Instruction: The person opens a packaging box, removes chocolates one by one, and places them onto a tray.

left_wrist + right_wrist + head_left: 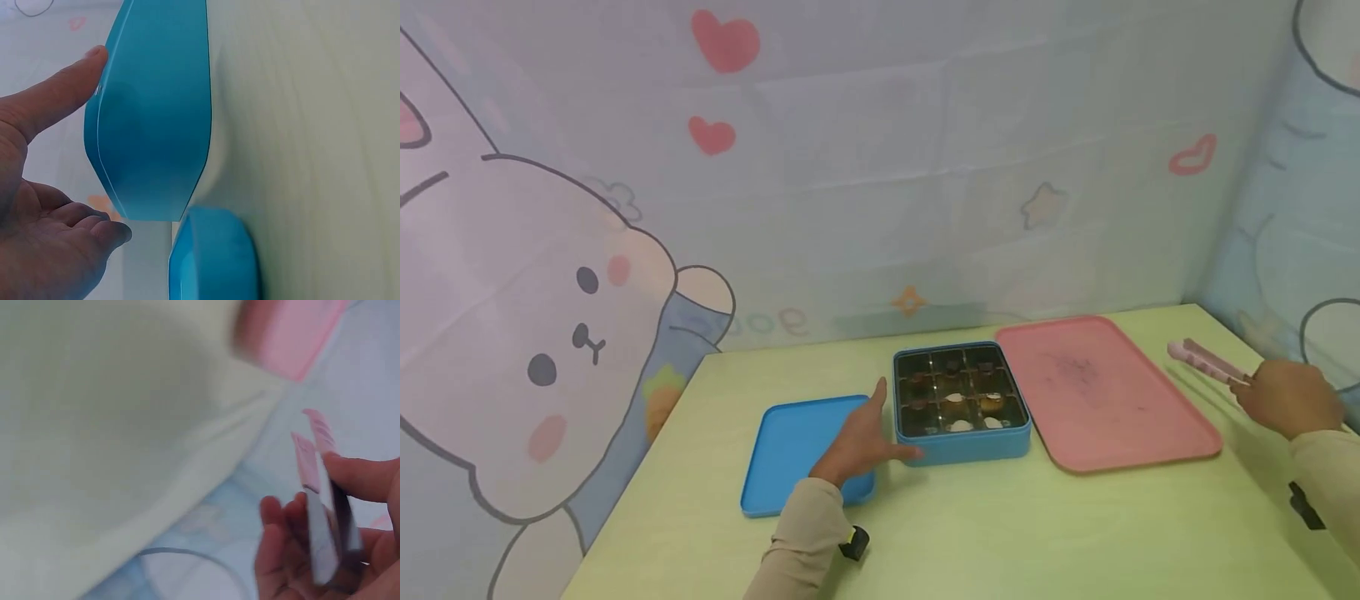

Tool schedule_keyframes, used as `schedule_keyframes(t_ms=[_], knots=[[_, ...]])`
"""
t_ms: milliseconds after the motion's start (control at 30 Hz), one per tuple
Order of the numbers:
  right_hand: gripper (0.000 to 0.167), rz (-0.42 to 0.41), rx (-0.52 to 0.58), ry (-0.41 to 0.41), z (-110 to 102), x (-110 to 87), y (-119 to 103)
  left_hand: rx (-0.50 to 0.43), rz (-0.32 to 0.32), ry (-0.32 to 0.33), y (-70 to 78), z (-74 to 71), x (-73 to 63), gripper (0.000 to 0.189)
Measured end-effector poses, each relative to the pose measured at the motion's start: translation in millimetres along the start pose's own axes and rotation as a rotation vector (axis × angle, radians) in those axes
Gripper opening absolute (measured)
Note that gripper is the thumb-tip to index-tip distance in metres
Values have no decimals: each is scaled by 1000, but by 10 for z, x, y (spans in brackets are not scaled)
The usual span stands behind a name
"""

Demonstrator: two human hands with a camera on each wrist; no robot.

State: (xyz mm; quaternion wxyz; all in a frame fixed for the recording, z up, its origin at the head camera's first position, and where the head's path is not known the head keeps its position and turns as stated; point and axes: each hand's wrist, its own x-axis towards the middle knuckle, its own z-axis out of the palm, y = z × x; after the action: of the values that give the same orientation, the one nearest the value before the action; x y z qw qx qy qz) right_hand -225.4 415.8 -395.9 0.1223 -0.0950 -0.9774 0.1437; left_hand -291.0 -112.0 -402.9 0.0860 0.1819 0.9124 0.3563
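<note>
My left hand (861, 446) is at the left side of a blue square box (973, 448), its fingers extended and its thumb at the box's front left corner. In the left wrist view the thumb lies against the upper edge of the box (153, 112); the other fingers are bent slightly. Clear dividers split the box into several compartments, some with white or brown pieces, too dark to identify. On the right, my right hand (1288, 398) holds pink tongs (1208, 362) above the table. In the right wrist view the thumb and fingers grip the tongs (322, 456), their tips apart with nothing between them.
A shallow blue lid (797, 446) lies left of the box, partly behind my left forearm. To the box's right, close beside it, a pink tray (1120, 408) lies flat. The pale yellow table (1000, 533) meets a printed cloth backdrop (865, 208) at the back.
</note>
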Motion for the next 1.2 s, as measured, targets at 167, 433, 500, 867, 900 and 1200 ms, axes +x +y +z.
schedule_keyframes(t_ms=[167, 433, 500, 867, 900, 1200], knots=[[33, -108, 77, 188, -98, 35, -364, 13, -1, -2, 18, 35, 31, 125], [34, -223, 415, 77, -68, 28, -1041, 10, 29, -1, 33, 88, 65, 124], [33, -243, 481, 13, -22, 9, -1256, 8, 38, 2, 39, 90, 65, 124], [22, -396, 667, -115, 252, 26, -2193, 9, 50, 30, 12, 118, 92, 123], [22, -412, 648, -108, 254, 34, -2247, 8, 48, 29, 12, 117, 93, 122], [26, -559, 554, -188, 281, 153, -2638, -5, 27, 20, 9, 90, 95, 122]])
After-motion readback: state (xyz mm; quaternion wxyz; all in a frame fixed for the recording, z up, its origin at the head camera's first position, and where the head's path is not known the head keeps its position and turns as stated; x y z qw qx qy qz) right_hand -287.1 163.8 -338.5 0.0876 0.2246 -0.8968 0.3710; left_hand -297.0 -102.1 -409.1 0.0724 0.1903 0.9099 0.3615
